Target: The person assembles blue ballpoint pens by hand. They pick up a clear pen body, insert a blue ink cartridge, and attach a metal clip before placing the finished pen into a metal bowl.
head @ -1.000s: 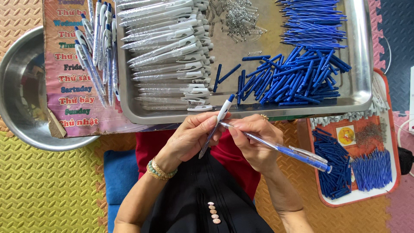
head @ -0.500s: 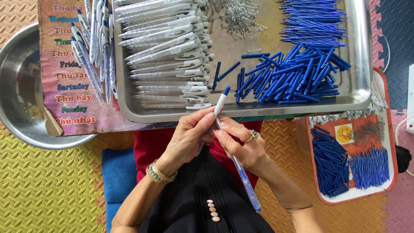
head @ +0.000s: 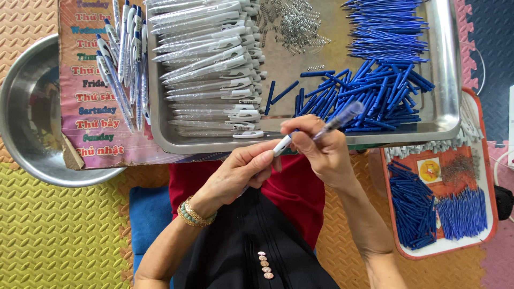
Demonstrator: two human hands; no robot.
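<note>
Both hands meet just below the steel tray point(head: 450, 69): the left hand point(head: 238, 174) pinches the white pen cap point(head: 282, 145) in its fingers, the right hand point(head: 321, 152) grips the clear pen barrel point(head: 338, 119), angled toward the blue refills point(head: 369, 99) beyond.

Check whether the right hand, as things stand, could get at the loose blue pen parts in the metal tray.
Probably yes: the right hand sits just over the metal tray rim, with the loose blue parts right beyond it and nothing between. But its fingers grip the pen, so they are occupied.
</note>
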